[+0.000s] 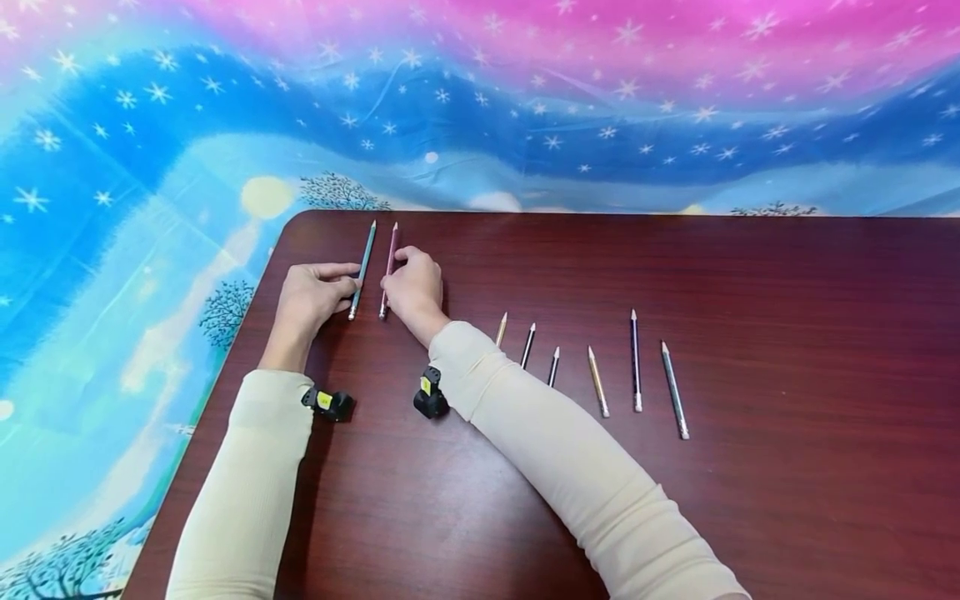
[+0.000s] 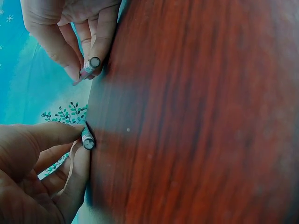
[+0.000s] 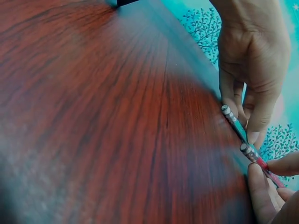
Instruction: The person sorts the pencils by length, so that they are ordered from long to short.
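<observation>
The left hand [image 1: 306,293], furthest left, has thumb and fingers drawn together in a pinch on the teal pencil [image 1: 363,268], towards its lower half. Just beside it on the right lies the pink pencil [image 1: 392,253], apart from the teal one, and the right hand [image 1: 417,287] pinches that between thumb and fingers. Both pencils are near the far left corner of the worktop [image 1: 817,400], points towards the far edge, eraser ends nearer the person.

Further right are a gold pencil [image 1: 502,327], two black pencils [image 1: 529,342], partly hidden by the sleeve [image 1: 525,400], then another gold-toned one, a dark purple one and a grey one.

The pencils should be light and stiff, smooth enough to slip or roll; the sharpened points look like the fragile part, so a mid-barrel pinch seems safest.

Yellow labels [image 1: 324,401] mark both wrist cameras [image 1: 342,407], their print too small to read. No brand can be read on the pencils.
</observation>
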`<state>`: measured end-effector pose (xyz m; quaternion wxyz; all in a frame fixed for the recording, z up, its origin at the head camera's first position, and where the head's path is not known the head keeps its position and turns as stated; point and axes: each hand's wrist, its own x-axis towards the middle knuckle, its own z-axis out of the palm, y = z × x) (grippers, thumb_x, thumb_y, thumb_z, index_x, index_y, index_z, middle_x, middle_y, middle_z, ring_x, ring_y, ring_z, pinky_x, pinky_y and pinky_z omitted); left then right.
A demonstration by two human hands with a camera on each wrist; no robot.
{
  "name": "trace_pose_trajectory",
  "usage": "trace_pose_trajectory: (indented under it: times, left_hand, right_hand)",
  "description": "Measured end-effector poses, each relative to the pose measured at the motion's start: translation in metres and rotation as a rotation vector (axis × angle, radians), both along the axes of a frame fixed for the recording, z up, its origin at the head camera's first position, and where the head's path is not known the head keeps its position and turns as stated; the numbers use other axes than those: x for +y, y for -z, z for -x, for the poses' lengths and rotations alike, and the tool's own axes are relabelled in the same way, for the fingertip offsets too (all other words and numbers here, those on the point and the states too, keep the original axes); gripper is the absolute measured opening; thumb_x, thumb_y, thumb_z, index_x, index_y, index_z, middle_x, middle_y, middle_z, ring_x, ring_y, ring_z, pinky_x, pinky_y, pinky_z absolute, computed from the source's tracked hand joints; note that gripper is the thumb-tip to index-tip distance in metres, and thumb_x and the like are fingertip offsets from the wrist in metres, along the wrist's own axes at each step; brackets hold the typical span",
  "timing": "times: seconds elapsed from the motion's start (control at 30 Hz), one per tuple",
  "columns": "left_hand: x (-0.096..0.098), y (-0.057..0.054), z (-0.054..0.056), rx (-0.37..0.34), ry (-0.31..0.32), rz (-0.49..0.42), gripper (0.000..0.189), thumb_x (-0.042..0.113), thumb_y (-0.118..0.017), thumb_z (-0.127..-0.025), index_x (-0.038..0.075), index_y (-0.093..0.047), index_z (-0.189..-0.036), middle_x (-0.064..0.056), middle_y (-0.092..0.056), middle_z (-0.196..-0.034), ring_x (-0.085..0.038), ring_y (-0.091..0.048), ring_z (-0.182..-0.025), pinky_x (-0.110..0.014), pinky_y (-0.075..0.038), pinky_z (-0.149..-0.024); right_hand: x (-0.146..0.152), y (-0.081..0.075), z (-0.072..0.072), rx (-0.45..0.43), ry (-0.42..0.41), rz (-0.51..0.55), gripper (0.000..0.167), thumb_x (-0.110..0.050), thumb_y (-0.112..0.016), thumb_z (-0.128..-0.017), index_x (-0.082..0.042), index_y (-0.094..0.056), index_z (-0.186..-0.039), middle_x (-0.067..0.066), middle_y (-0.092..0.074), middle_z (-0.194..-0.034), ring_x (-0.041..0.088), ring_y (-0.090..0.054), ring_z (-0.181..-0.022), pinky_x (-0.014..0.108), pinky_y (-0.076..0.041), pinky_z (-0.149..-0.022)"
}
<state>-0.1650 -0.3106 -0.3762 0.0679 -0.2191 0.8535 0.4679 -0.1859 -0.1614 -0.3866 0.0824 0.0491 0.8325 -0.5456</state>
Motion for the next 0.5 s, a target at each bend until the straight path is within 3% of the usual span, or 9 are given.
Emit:
trace_pose_trajectory:
  times: [0.23,0.5]
  left_hand:
    - [0.0000,0.0001,0.0004,0.001,0.001,-0.007,0.036,0.021,-0.070,-0.101,0.016,-0.072,-0.136,-0.012,-0.067,-0.134,0.001,-0.068,-0.088,-0.014,-0.059,-0.075]
    - [-0.0020,0.0018,0.0014,0.010,0.000,-0.004,0.035,0.020,-0.069,-0.100,0.016,-0.073,-0.135,-0.014,-0.069,-0.134,0.002,-0.068,-0.090,-0.014,-0.059,-0.074]
  right_hand:
    - [-0.0024,-0.0022,0.0005,-0.013,0.005,-0.098,0.035,-0.013,-0.073,-0.094,-0.016,-0.073,-0.129,0.003,-0.077,-0.106,0.020,-0.071,-0.099,0.034,-0.058,-0.081]
    - [-0.0060,-0.0079,0.0037,-0.074,-0.011,-0.156,0.029,-0.013,-0.068,-0.094,-0.017,-0.074,-0.123,0.000,-0.076,-0.109,0.019,-0.071,-0.100,0.034,-0.058,-0.082]
